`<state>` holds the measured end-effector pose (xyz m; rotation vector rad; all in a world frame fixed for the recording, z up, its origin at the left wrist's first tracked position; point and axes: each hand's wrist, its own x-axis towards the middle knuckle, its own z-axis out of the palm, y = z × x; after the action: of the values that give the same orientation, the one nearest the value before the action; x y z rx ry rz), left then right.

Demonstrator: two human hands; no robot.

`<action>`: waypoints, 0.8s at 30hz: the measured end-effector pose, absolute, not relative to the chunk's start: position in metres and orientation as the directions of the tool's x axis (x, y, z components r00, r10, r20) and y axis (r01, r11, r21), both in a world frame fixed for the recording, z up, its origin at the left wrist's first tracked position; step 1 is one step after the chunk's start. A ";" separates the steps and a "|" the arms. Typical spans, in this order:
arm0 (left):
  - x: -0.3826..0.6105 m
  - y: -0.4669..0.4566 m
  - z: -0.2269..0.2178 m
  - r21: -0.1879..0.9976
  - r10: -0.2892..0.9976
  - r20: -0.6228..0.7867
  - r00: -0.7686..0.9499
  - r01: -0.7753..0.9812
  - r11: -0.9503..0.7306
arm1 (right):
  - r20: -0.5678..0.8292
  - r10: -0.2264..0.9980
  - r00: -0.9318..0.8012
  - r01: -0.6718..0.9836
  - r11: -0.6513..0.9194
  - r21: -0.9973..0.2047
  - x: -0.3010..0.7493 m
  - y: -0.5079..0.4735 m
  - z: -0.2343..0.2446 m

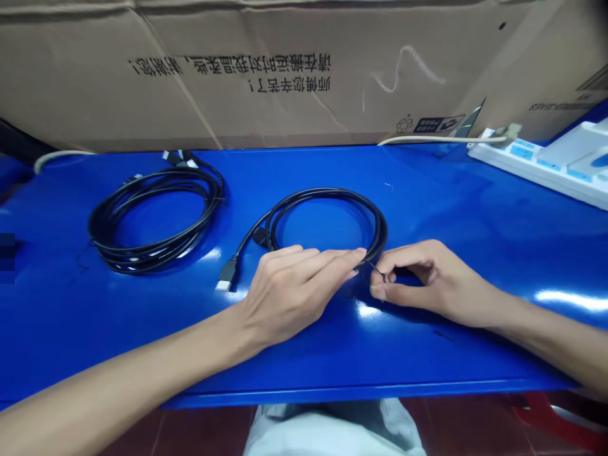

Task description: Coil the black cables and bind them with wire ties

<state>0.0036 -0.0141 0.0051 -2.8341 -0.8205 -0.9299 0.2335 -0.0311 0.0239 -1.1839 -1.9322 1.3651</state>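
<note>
The right hand (430, 282) is pinching: thumb and index finger press together on a thin dark tie wire (375, 268), with the other fingers curled behind them. The right forearm enters from the right and lies low over the table (451, 215). The wire runs from this pinch to the near edge of a coiled black cable (327, 193), directly ahead of the hand.

The left hand (287, 294) is spread flat, palm down, fingers extended and close together, with the fingertips at the coil. This pose appears to steady the loops against the pinched wire.

Beyond the left hand, the cable's plug (228, 272) lies free on the table. Farther left of the hand lies a second coiled black cable (156, 221). Well ahead of the right hand, a white power strip (527, 158) sits before a cardboard carton (228, 82).
</note>
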 end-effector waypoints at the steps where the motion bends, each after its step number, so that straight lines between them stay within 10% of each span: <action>1: 0.004 -0.014 0.005 0.120 0.472 0.569 0.673 0.500 -0.858 | -0.083 0.866 -0.493 0.373 0.124 -0.920 0.233 -0.032 0.024; 11: 0.003 -0.016 0.004 0.201 0.544 0.561 0.624 0.534 -0.821 | 0.099 0.911 -0.399 0.474 0.298 -0.829 0.228 -0.044 0.020; 24: 0.006 -0.018 0.003 0.143 0.543 0.491 0.682 0.552 -0.822 | -0.112 0.890 -0.442 0.367 0.066 -0.928 0.231 -0.033 0.023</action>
<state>0.0055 -0.0182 0.0034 -2.8653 -0.9322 -0.8276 0.2309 -0.0325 0.0231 -1.2481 -1.8497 1.3688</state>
